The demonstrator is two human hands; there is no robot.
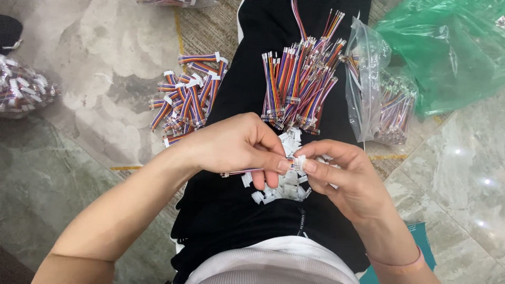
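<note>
Head view looks down on a lap covered by a black cloth (231, 210), where the left hand (236, 144) pinches a short multicoloured ribbon cable (247, 170) between thumb and forefinger, its far end sticking out to the left below the palm. The right hand (342, 176) meets it at the cable's tip, its fingers pressed together around a small white plastic connector (298, 163) that touches the cable end. Just beneath both hands lies a loose heap of white connectors (281, 186) on the cloth. Farther up the lap rests a pile of bare-ended cables (302, 87). On the marbled floor (79, 63) to the left sits a pile of cables with white ends (187, 97). To the right, an open clear plastic bag (376, 89) holds more coloured cables, and behind it lies a crumpled green plastic bag (452, 47) whose contents cannot be made out. At the far left edge, another clear bag (23, 89) is packed with cables and white connectors.
</note>
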